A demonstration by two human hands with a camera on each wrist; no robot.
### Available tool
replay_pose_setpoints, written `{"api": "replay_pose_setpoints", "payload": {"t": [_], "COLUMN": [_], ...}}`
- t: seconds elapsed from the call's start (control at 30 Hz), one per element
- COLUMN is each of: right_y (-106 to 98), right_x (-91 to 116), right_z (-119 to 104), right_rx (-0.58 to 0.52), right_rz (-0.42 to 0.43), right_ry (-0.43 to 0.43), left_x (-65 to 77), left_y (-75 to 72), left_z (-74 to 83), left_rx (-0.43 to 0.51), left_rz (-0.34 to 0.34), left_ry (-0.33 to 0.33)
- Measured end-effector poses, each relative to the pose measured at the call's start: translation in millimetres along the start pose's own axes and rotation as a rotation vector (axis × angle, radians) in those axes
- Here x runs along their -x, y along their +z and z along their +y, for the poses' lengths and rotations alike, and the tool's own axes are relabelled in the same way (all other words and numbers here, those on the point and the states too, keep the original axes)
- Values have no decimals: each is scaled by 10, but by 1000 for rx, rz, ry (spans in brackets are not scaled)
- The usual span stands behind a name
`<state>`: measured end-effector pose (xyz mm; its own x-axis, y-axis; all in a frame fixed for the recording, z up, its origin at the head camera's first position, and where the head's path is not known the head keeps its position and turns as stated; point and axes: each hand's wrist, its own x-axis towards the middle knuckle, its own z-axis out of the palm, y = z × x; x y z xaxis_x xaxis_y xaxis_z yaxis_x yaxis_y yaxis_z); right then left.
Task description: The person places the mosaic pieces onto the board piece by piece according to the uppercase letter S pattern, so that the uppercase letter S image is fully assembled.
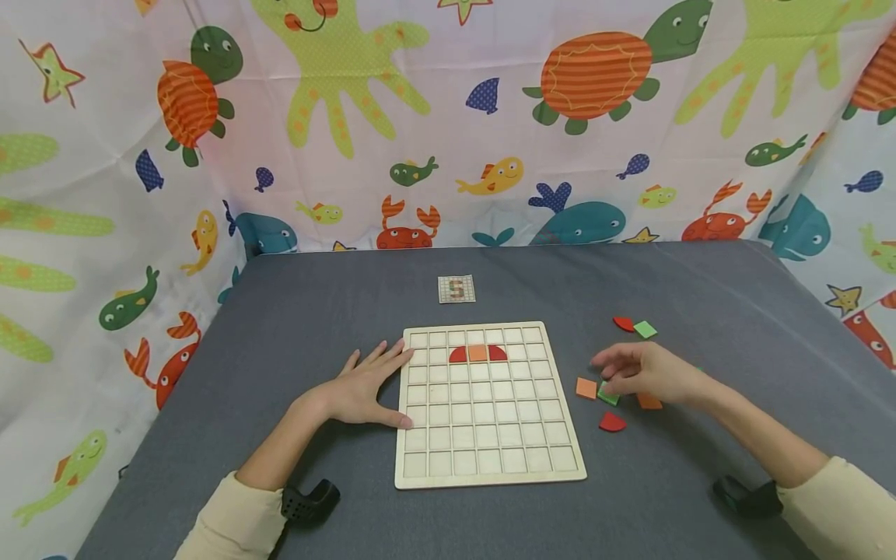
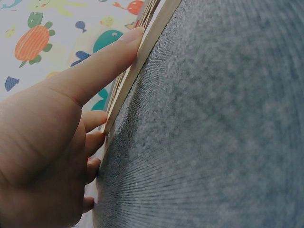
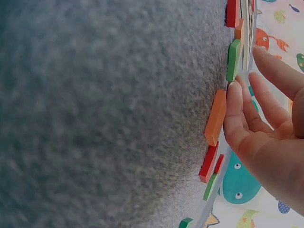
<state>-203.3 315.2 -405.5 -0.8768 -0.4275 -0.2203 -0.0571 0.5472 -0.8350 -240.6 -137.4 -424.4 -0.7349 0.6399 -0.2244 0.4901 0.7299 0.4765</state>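
Note:
A pale wooden grid board (image 1: 490, 481) lies on the grey cloth. In one of its upper rows an orange square tile (image 1: 478, 354) sits between two red quarter-round tiles, one on the left (image 1: 458, 355) and one on the right (image 1: 498, 355). My left hand (image 1: 360, 389) rests against the board's left edge, fingers spread, thumb on the rim. To the right of the board, my right hand (image 1: 651, 372) hovers over loose tiles with loosely bent fingers. Its fingertips are close to a green square tile (image 1: 607, 395), partly hidden; nothing appears pinched between them.
Near the right hand lie an orange tile (image 1: 586, 388), another orange tile (image 1: 649, 402) and a red quarter-round tile (image 1: 612, 422). Farther back are a red tile (image 1: 623, 323) and a green tile (image 1: 645, 330). A small patterned card (image 1: 456, 289) lies behind the board.

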Motion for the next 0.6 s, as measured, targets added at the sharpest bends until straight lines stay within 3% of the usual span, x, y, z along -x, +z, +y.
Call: {"api": "replay_pose_setpoints", "payload": {"t": [0.6], "right_y": [126], "right_x": [46], "right_z": [-4], "right_rx": [292], "right_rz": [78], "right_ry": [-159], "left_x": [5], "left_y": [-3], "left_z": [6], "left_rx": [-3], "left_rz": [-5], "left_ry": [-1]}}
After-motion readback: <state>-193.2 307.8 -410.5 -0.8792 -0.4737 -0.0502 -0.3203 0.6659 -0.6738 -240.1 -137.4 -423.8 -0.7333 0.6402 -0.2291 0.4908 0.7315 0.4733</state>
